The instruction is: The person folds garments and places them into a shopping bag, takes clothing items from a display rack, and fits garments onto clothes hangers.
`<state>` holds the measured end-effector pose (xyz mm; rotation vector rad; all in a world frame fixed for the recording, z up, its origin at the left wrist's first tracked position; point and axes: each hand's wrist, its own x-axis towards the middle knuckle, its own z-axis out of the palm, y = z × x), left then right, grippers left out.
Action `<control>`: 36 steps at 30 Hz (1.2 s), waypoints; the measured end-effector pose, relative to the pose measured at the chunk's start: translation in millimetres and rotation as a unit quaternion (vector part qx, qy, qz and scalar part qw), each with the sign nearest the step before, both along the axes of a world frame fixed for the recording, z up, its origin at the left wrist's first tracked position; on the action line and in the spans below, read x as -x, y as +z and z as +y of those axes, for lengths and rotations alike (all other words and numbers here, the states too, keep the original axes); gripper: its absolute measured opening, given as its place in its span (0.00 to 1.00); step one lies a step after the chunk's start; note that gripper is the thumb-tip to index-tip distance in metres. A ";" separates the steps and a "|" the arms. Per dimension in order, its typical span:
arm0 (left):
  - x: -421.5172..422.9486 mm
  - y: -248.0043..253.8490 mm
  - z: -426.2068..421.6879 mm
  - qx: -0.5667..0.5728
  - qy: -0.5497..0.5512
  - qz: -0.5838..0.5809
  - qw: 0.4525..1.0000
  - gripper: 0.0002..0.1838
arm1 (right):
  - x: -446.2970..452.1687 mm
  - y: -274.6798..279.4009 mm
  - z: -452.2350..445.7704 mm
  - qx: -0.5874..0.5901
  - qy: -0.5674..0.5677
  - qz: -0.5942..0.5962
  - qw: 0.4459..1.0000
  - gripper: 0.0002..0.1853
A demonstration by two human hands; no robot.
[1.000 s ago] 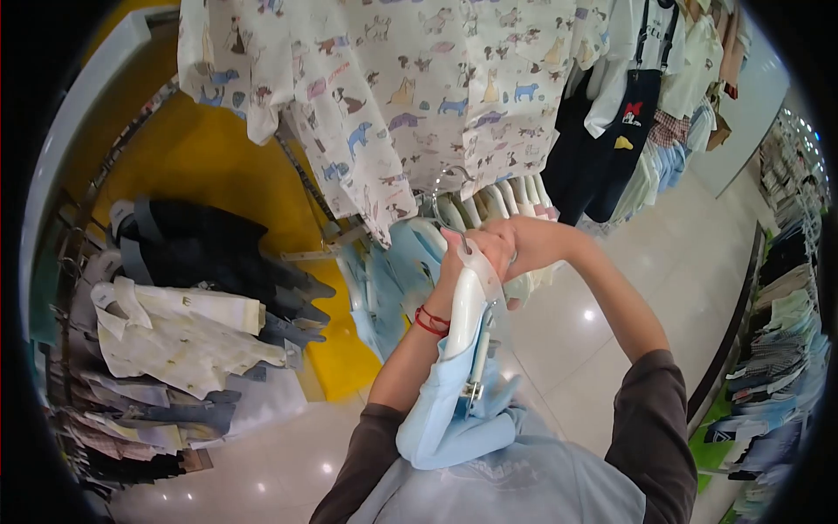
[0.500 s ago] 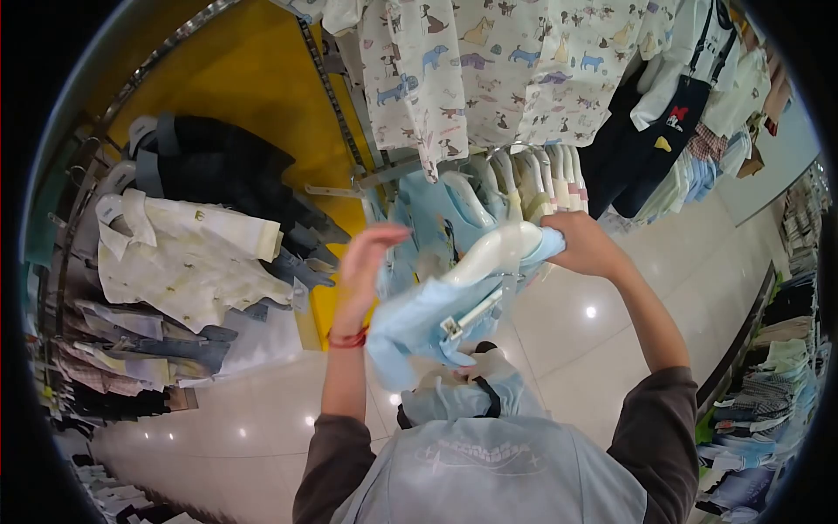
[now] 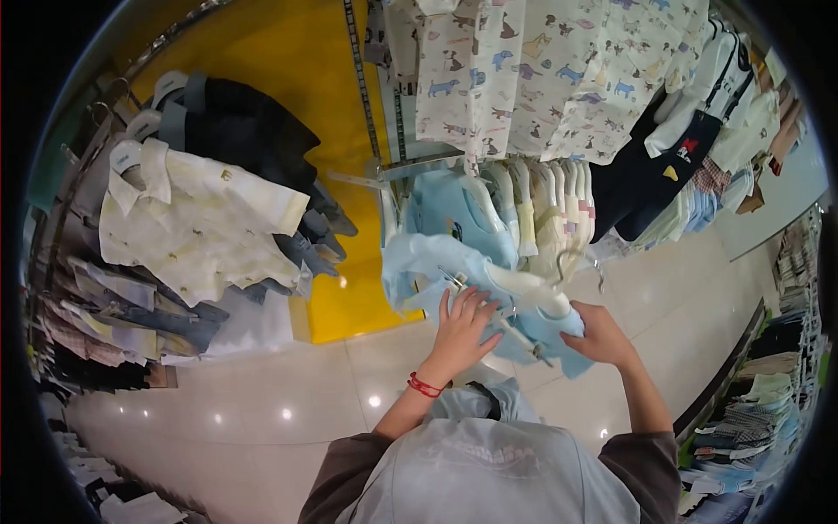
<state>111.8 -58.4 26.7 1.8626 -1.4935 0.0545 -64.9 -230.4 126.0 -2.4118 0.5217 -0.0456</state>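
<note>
In front of me a light-blue child's top (image 3: 436,258) hangs tilted on a white hanger (image 3: 515,281) with a metal hook. A narrow bar with clips (image 3: 525,346) lies across the lower part of the garment. My right hand (image 3: 602,332) is closed on the garment's right shoulder, at the hanger's end. My left hand (image 3: 464,330), with a red bracelet (image 3: 425,384) at the wrist, has its fingers spread against the front of the top, near one clip. The folds hide part of the bar.
Another light-blue garment (image 3: 454,214) hangs on the rack behind, beside several pale garments on white hangers (image 3: 559,210). White dog-print clothes (image 3: 559,79) hang above. A yellow patterned shirt (image 3: 196,218) hangs at left, dark overalls (image 3: 659,166) at right. Tiled floor (image 3: 323,384) lies below.
The top has turned and dropped lower, and its hanger hook now shows. My left hand has moved from the left onto the garment. My right hand has come down, still gripping the shoulder.
</note>
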 end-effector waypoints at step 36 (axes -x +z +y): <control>14.8 67.7 146.0 -0.108 0.092 0.408 0.902 0.16 | -101.5 -106.3 26.1 -0.283 -0.091 -0.200 0.934 0.40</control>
